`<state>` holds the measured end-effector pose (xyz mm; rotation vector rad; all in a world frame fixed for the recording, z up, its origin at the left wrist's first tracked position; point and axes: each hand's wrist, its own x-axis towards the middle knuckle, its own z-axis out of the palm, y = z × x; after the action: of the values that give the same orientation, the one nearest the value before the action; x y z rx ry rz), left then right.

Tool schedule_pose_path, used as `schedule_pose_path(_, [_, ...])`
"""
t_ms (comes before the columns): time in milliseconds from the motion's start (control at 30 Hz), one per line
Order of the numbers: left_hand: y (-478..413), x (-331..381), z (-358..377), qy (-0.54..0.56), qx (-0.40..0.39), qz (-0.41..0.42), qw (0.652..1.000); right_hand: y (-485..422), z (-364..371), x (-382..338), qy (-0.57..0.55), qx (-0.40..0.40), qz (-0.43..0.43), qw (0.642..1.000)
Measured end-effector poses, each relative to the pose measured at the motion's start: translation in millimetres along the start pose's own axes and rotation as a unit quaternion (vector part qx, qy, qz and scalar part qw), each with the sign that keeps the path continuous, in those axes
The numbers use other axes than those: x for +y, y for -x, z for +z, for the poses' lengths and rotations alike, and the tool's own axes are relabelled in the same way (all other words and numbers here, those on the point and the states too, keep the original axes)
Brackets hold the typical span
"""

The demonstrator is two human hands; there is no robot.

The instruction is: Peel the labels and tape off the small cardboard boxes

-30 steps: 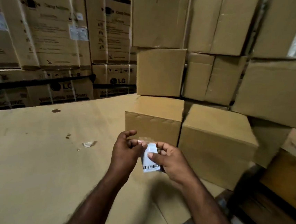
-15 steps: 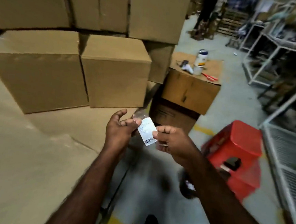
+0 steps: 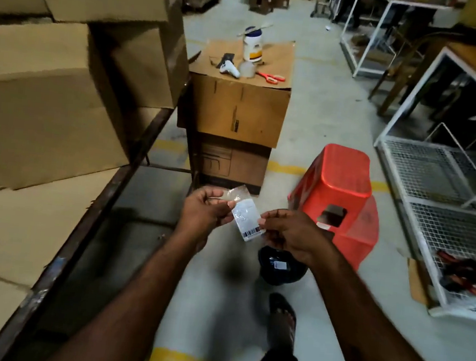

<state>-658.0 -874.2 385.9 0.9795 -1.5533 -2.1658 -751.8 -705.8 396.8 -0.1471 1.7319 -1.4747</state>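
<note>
Label (image 3: 248, 220): white, barcode along its lower edge, off its box and held in mid-air over the floor in front of the body. A crumpled strip of clear tape (image 3: 237, 194) clings to its top corner. The left hand (image 3: 203, 209) pinches the tape-and-label corner between thumb and fingers. The right hand (image 3: 287, 233) pinches the label's right edge. Both hands are closed on it.

Risk, as I judge it: the sticky side clings to fingers, or the tape folds back onto the label, so the scrap won't come free cleanly when let go. It could then land on the floor (image 3: 323, 124) rather than in the dark round container (image 3: 279, 267) just below the right hand (probably a bin; too dim to be sure).

Around:
- Red stool (image 3: 336, 189) right beside the container, crowding it.
- Ahead, a carton (image 3: 237, 110) carrying a white tub (image 3: 252, 46) and scissors (image 3: 270, 77).
- Small cardboard boxes (image 3: 44, 97) stacked on the table (image 3: 7, 234), left.
- Wire rack (image 3: 435, 176), right.
</note>
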Motion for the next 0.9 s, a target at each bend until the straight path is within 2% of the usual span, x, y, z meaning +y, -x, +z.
schedule_pose_path(133, [-73.9, -38.5, 74.3, -0.105, 0.032, -0.034, 0.993, -72.1, -79.5, 11.2, 0.019, 0.010, 0.040, 0.999])
schedule_pose_path(233, [-135.9, -84.7, 137.3, -0.199, 0.060, -0.067, 0.976, -131.4, -145.9, 25.2, 0.023, 0.023, 0.071, 0.997])
schedule_pose_path(367, [-202.4, -152.8, 216.3, -0.378, 0.054, -0.088, 0.920, -196.5, -218.1, 58.3, -0.019, 0.067, 0.133, 0.989])
schedule_pose_path(467, [-245.0, -209.9, 257.6, -0.444, 0.039, -0.146, 0.883, -246.5, -255.4, 99.0, -0.040, 0.113, 0.178, 0.977])
schedule_pose_path(567, [-285.0, -279.4, 279.0, -0.452, 0.039, -0.205, 0.867, -302.7, -276.4, 162.4, -0.002, 0.136, 0.202, 0.970])
schedule_pose_path(633, [-314.2, -328.6, 283.1, -0.430, 0.046, -0.235, 0.871, -340.9, -285.1, 211.0, 0.038, 0.151, 0.206, 0.966])
schedule_pose_path(733, [-357.8, -406.9, 267.7, -0.371, 0.041, -0.296, 0.879, -389.5, -292.7, 281.2, 0.122, 0.158, 0.225, 0.954])
schedule_pose_path(800, [-381.7, -451.7, 250.7, -0.360, 0.026, -0.336, 0.870, -413.6, -295.6, 318.1, 0.178, 0.166, 0.225, 0.944])
schedule_pose_path(900, [-404.1, -483.8, 236.9, -0.369, 0.010, -0.347, 0.862, -439.1, -296.3, 356.3, 0.250, 0.207, 0.214, 0.922])
